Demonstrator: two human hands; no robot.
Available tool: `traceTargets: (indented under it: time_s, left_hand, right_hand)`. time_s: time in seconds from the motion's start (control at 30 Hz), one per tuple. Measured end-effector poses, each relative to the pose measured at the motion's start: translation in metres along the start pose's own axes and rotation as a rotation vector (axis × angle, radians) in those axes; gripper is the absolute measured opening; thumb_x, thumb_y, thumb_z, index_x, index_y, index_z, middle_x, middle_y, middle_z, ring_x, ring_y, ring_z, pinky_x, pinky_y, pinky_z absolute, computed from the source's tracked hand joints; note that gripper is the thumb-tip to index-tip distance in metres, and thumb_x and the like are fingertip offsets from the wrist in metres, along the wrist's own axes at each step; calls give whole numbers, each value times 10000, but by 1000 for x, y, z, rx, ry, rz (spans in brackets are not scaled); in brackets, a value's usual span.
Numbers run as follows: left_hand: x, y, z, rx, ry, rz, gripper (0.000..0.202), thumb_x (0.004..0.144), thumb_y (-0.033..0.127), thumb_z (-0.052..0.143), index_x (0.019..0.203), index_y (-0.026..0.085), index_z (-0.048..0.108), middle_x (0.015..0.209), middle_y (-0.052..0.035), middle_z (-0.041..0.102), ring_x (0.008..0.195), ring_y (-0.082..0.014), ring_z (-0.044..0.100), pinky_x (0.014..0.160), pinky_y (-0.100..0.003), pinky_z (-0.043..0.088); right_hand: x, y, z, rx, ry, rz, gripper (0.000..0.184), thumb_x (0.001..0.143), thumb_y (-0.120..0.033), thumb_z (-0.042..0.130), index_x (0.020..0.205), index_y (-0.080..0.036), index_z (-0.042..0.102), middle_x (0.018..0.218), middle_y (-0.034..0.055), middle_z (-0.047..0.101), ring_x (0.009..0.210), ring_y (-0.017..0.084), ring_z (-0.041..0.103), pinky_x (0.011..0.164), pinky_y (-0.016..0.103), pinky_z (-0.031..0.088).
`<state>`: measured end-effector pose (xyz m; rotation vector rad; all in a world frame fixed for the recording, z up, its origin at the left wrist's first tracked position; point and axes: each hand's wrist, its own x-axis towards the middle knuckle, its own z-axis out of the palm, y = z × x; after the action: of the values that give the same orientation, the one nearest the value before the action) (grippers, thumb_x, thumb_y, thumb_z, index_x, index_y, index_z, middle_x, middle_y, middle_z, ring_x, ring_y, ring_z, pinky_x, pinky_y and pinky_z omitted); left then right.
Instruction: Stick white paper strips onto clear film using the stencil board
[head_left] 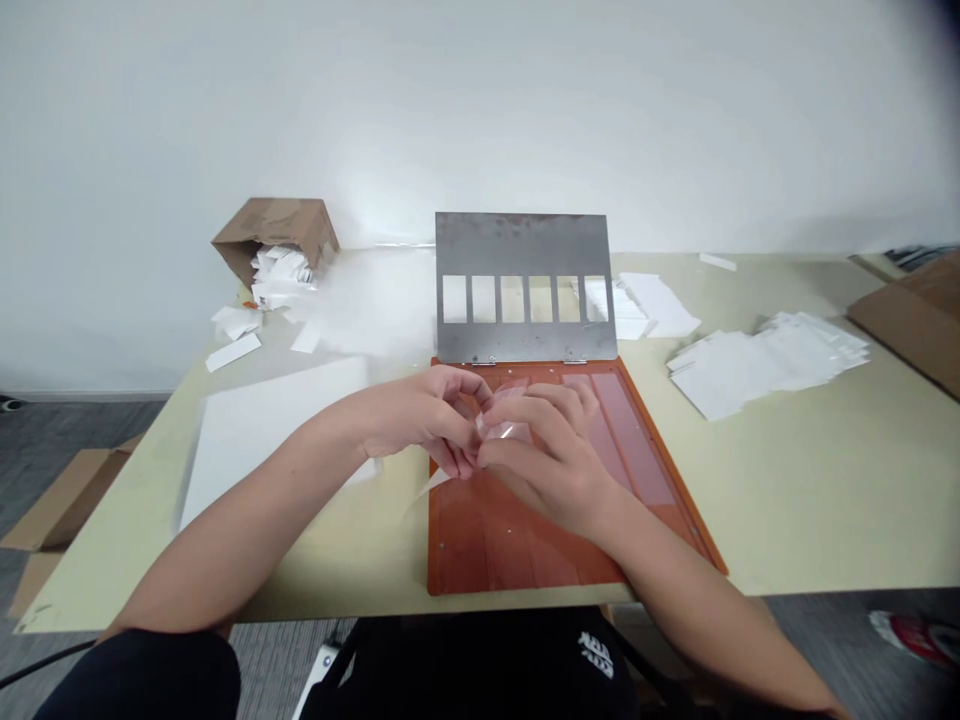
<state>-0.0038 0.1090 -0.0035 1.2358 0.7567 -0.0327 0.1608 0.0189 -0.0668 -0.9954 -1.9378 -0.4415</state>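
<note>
- The left hand and right hand curl close, fingers pinching a clear plastic sheet.
- The sheet sits between them, over the orange board, its thin end pointing toward the front left corner of the bench.

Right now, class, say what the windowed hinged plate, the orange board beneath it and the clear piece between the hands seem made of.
The hinged plate: probably sheet steel, matte grey and faintly mottled, with crisp-cut windows. The orange board: likely plastic or coated board, smooth with a slight sheen; the look leaves it open. The clear piece: probably thin plastic film, glinting where light catches it.
</note>
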Motion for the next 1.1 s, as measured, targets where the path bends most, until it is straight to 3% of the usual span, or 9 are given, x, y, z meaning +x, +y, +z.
traceTargets:
  time_s: [0.33, 1.1]
  left_hand:
    - [5, -3, 0, 56, 7, -5, 335, 552, 133, 651, 874, 164, 565, 626, 15, 667, 562, -134, 661, 498, -198, 552]
    - [2, 1, 2, 59, -66, -1, 241, 554, 150, 645, 787, 161, 582, 623, 22, 648, 542, -100, 603, 509, -197, 497]
  right_hand:
    - [1, -1, 2, -13, 34, -52, 254, 838, -59, 635, 684, -244, 554, 865, -52, 661, 912, 159, 457, 823, 375, 258]
    - [-3, 2, 2, -19, 112, -81, 242, 826, -89, 703, 692, -244, 574, 845, -58, 667, 871, 148, 491, 787, 379, 289]
